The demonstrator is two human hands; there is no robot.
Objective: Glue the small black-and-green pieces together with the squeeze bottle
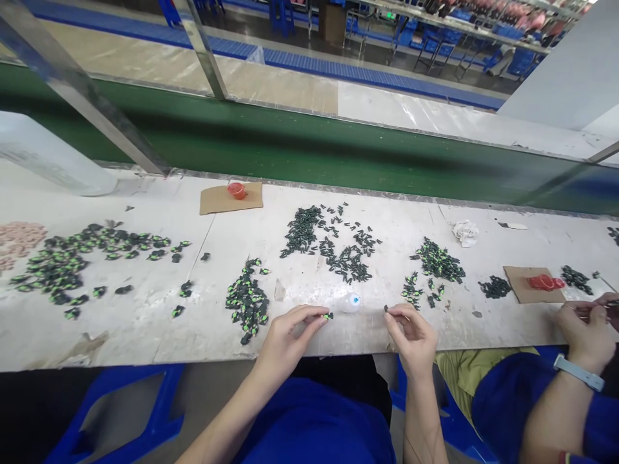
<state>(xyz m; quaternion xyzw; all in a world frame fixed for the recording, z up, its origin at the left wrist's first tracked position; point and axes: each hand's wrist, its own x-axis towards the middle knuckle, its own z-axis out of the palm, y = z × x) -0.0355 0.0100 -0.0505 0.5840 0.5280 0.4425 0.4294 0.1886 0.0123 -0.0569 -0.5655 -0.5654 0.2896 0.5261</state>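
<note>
My left hand point(293, 332) pinches a small black-and-green part point(328, 316) between thumb and forefinger. My right hand point(411, 332) has its thumb and forefinger closed on a tiny dark piece point(386, 309), too small to make out in detail. Between my hands, on the white table, is a small whitish bottle point(349, 302) with a blue tip. A pile of black-and-green parts point(247, 299) lies left of my left hand. Beyond the bottle are spread many small dark pieces point(302, 231). Another pile of black-and-green parts point(439, 260) lies beyond my right hand.
A co-worker's hands point(587, 328) work at the right, near a cardboard piece point(515, 283) with a red item point(541, 281). Another cardboard piece point(213, 200) bears a red container point(236, 190). Crumpled tissue point(465, 233) lies back right. A green ledge point(300, 145) bounds the table's far side.
</note>
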